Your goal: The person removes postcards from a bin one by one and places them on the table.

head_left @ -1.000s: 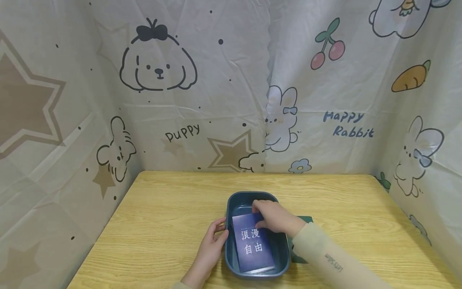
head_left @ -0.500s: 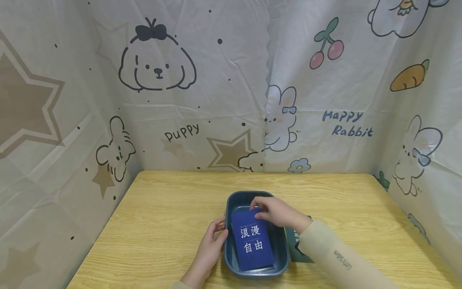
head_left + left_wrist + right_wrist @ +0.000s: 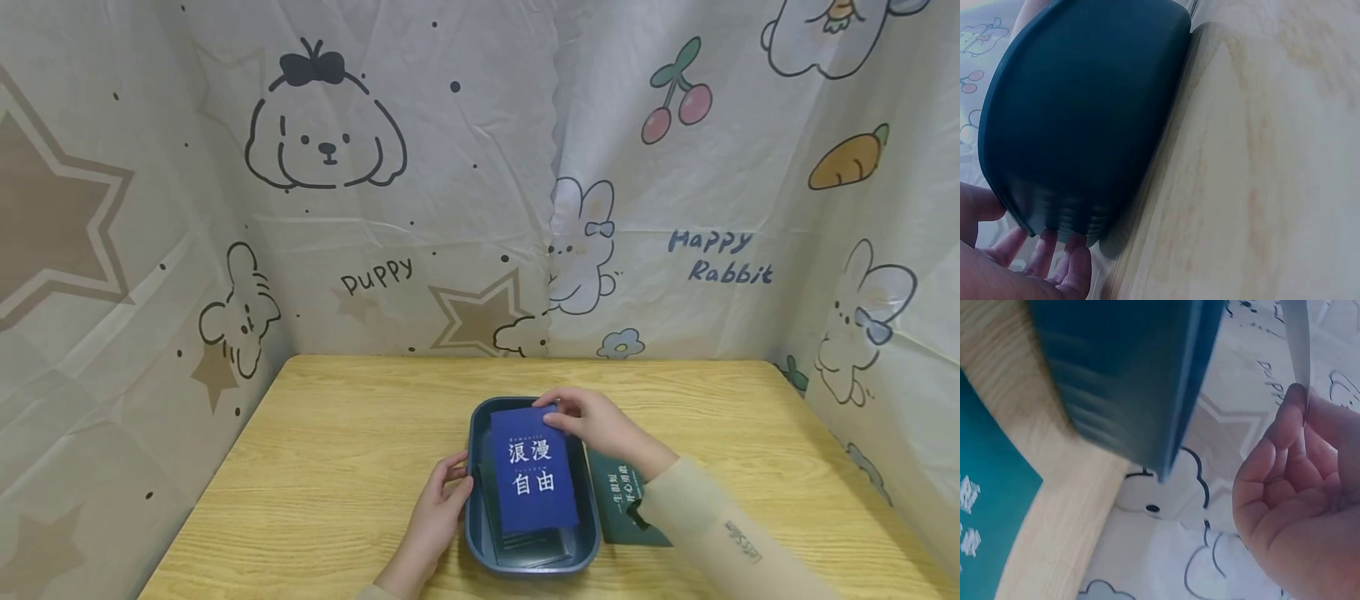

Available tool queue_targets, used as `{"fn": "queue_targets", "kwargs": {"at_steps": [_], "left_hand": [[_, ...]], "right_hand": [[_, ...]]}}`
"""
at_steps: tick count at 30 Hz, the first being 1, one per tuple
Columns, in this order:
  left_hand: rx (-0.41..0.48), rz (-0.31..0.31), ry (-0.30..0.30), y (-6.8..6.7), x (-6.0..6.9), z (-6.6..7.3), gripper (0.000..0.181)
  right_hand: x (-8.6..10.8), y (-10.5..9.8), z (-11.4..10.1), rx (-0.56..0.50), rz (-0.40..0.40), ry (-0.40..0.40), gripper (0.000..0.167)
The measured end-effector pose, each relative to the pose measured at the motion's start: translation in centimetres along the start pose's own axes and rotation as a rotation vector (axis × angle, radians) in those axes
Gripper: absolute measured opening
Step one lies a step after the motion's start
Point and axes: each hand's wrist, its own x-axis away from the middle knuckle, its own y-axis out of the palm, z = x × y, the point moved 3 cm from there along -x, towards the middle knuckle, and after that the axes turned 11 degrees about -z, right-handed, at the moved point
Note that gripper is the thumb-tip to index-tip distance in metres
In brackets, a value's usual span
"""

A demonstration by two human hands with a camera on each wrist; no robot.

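My right hand (image 3: 603, 425) pinches a thin blue notebook (image 3: 534, 510) by its upper right corner, thumb on the cover. White characters mark its front; in the right wrist view I see it edge-on as a pale strip (image 3: 1298, 347). It hovers over a dark teal plastic bin (image 3: 471, 537), covering part of the inside. Beneath it, inside the bin, lie dark green notebooks (image 3: 528, 552), partly hidden. My left hand (image 3: 441, 510) touches the bin's left side; in the left wrist view its fingers (image 3: 1041, 253) press the outer wall (image 3: 1079, 112).
A dark green notebook (image 3: 626, 521) with white characters lies flat right of the bin, partly under my right sleeve (image 3: 693, 508). The wooden table (image 3: 337, 442) extends on both sides. A patterned cloth (image 3: 450, 167) hangs around its back and sides.
The right hand has lifted the blue notebook and drawn it up and toward the far end of the bin, exposing green notebooks underneath. The left hand has stayed at the bin.
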Motion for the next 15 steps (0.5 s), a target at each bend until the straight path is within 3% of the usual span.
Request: {"fn": "queue_targets", "kwargs": {"at_steps": [15], "left_hand": [[-0.029,0.016,-0.033,-0.1,0.1,0.1,0.044]], "right_hand": [[3.6,-4.4,2.9,-0.027,0.078,0.104,0.027]]}}
